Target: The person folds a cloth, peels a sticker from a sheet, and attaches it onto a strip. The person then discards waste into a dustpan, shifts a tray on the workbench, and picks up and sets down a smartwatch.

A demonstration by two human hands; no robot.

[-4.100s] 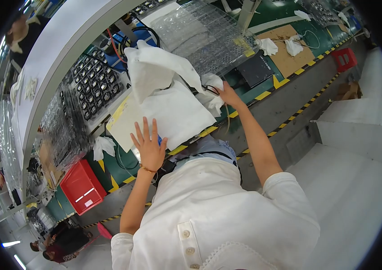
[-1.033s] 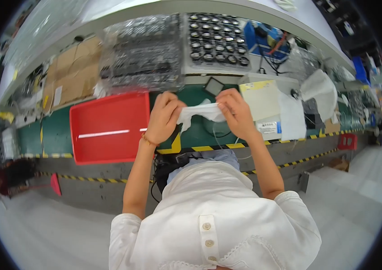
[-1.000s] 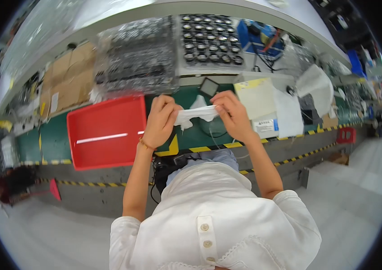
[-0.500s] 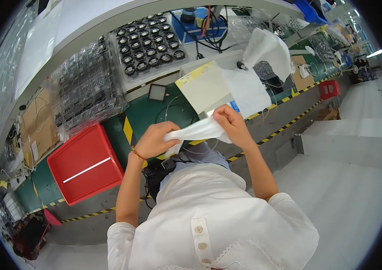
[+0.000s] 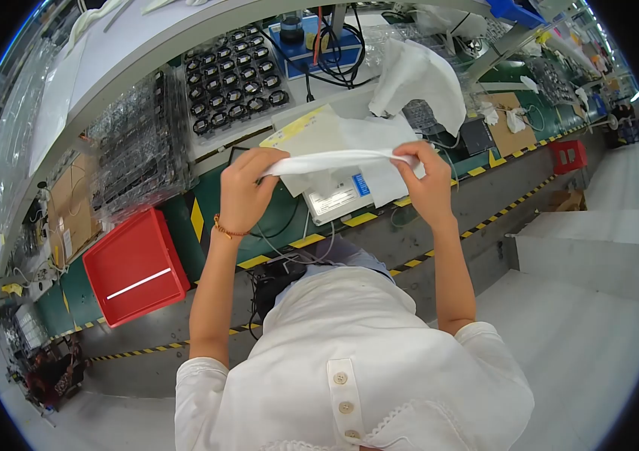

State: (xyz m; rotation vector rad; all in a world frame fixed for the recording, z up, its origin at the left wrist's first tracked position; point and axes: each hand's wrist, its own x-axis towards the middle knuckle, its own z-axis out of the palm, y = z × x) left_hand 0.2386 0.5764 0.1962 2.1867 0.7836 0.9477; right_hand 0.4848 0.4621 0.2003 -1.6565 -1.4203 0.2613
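Note:
A white cloth [image 5: 328,161] is stretched in a narrow band between both hands, above the front of the green bench. My left hand [image 5: 245,188] is closed on its left end. The other end is pinched by my right hand [image 5: 426,179]. Behind and below the band lie a cream sheet with a yellow strip [image 5: 298,131], a white sheet [image 5: 385,141] and a white box with a blue label [image 5: 334,200]. What material the cloth is cannot be made out.
A red tray [image 5: 137,267] lies at the left front edge. Behind it are clear plastic trays [image 5: 139,143] and a tray of round black parts [image 5: 233,79]. A blue box [image 5: 319,52] with cables stands at the back. A person [image 5: 56,374] is at the far lower left.
Both hands have come from the right-hand sheets to the middle, and now hold the cloth. Since half a second ago they have risen and spread apart, pulling it straighter. The view has turned.

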